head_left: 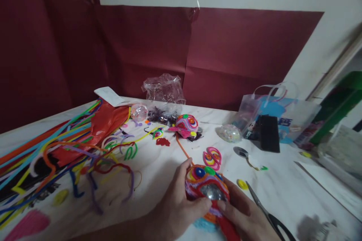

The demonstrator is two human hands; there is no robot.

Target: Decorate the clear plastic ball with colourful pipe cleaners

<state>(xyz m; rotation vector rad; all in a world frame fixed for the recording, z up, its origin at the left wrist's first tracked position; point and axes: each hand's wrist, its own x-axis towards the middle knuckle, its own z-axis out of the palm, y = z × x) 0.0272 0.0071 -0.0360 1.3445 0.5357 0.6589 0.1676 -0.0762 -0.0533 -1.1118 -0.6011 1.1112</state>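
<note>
Both my hands are wrapped round a ball-shaped pipe-cleaner craft [207, 180] at the lower middle. Coils of orange, purple and red cover it, with blue and green round pieces on top and a bare shiny patch facing me. My left hand [181, 203] grips its left side, thumb across the front. On the right side my right hand [240, 211] closes on it, thumb near the shiny patch. An orange pipe cleaner [182, 147] runs from behind it toward a similar pink craft [186, 124]. Pink spiral pieces [212, 158] lie just beyond.
Loose pipe cleaners [93, 154] and a red wrapper [109, 124] spread over the left. Scissors [263, 207] lie beside my right hand. Further back are clear balls [230, 133], a crumpled plastic bag [164, 90], a phone [269, 133] and a carrier bag [296, 115].
</note>
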